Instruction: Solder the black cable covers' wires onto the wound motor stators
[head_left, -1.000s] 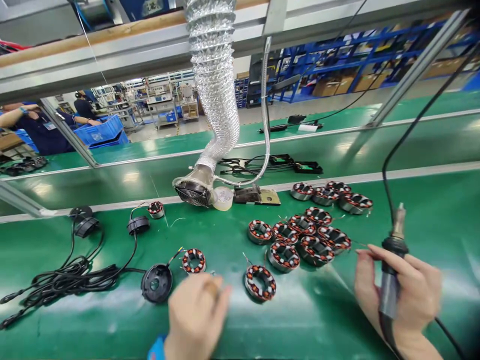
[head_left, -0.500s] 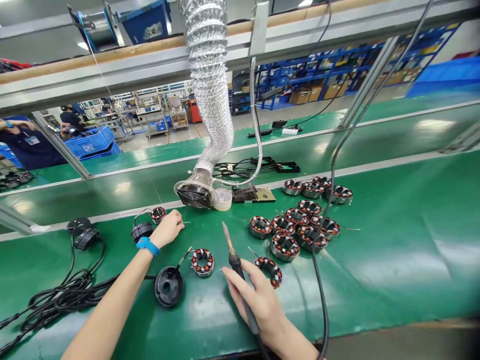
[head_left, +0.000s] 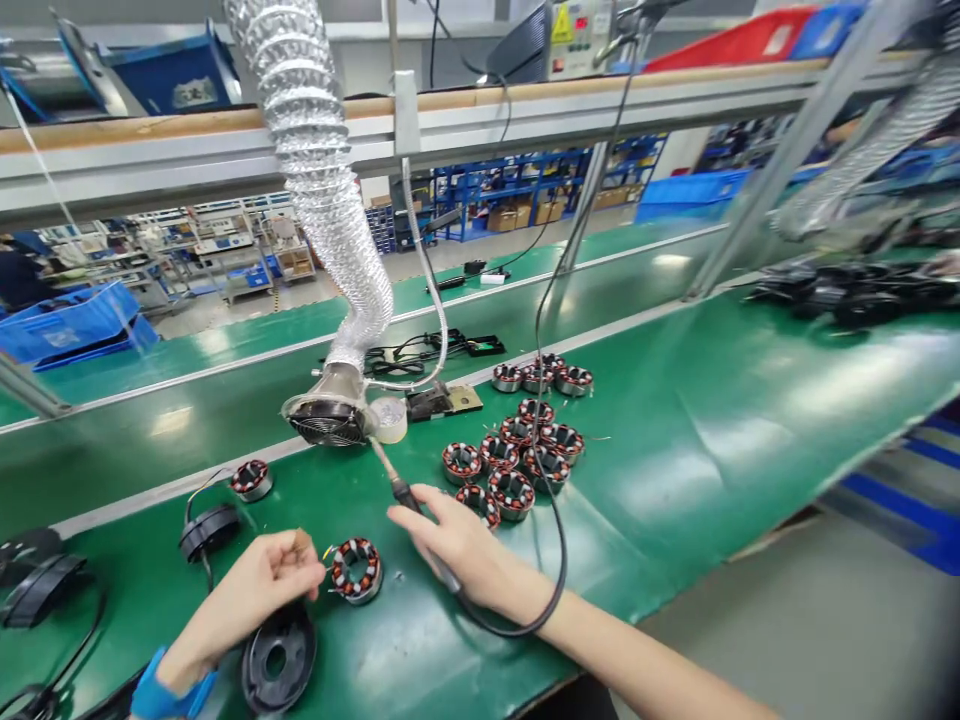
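My left hand [head_left: 259, 590] is closed in a pinch beside a wound stator ring [head_left: 355, 571]; its fingertips hold something small that I cannot make out, close to the ring's lead wires. A black round housing [head_left: 277, 659] lies just below that hand. My right hand [head_left: 469, 549] grips a soldering iron [head_left: 409, 497] like a pen, tip pointing up and away toward the fume extractor's fan mouth [head_left: 325, 420]. The iron's black cord [head_left: 553, 520] loops past my right forearm. A blue wristband [head_left: 154, 689] sits on my left wrist.
Several more stator rings [head_left: 517, 462] are clustered right of the iron. A single stator [head_left: 251, 480] and black housings with cables [head_left: 208, 530] lie at the left. A silver flexible duct [head_left: 322, 190] hangs from the overhead rail. The green belt's front edge [head_left: 720, 570] drops to the floor.
My left hand drew back from the far small stator to pinch beside the near ring. My right hand with the iron shifted closer to that ring. The view swung right.
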